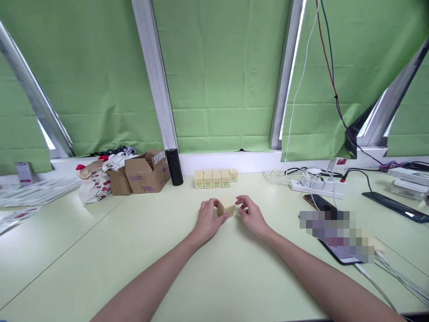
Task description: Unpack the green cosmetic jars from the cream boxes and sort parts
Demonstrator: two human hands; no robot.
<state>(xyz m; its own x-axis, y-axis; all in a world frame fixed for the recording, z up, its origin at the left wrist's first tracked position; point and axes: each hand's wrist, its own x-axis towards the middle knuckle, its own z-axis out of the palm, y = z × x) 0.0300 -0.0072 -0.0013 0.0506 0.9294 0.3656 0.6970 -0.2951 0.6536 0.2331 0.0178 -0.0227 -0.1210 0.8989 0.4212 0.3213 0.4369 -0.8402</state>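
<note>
A small tan carton (226, 208) stands on the pale table in front of me. My left hand (208, 219) grips it from the left, with the thumb along its near side and the fingers behind. Just to the right of the carton is my right hand (251, 213), its fingers apart and curved, holding nothing. Farther back, several small tan boxes (212, 179) with green-yellow labels stand in a row near the wall.
Left of the row are a black cylinder (174, 167), an open cardboard box (147, 172) and a printed cloth bag (95, 185). On the right lie a white power strip (318, 188), phones (321, 205), cables and a black device (395, 206). The pale table (134, 250) has seams.
</note>
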